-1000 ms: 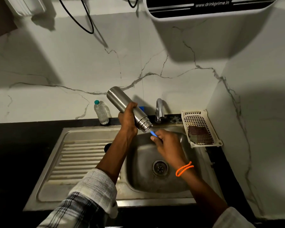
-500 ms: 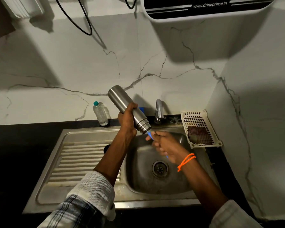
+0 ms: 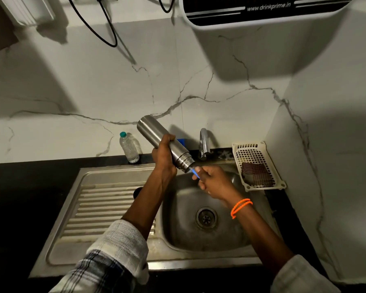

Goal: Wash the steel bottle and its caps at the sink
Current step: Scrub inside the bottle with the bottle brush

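— Pushed deeper into bottle since before, blue brush; right hand nearer mouth.
— Left hand wrapped mid-body, tilted over sink. Rigid, probably slick wet; best gripped mid-body.

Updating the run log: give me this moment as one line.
left hand: grips steel bottle, mouth tilted down over sink | right hand: holds blue brush handle at mouth | tap: no water visible

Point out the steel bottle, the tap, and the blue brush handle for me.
steel bottle point(image 3: 151, 132): head view, on its bare upper body above the left hand.
tap point(image 3: 203, 142): head view, on the curved spout.
blue brush handle point(image 3: 195, 174): head view, on the short blue stretch at the bottle mouth.
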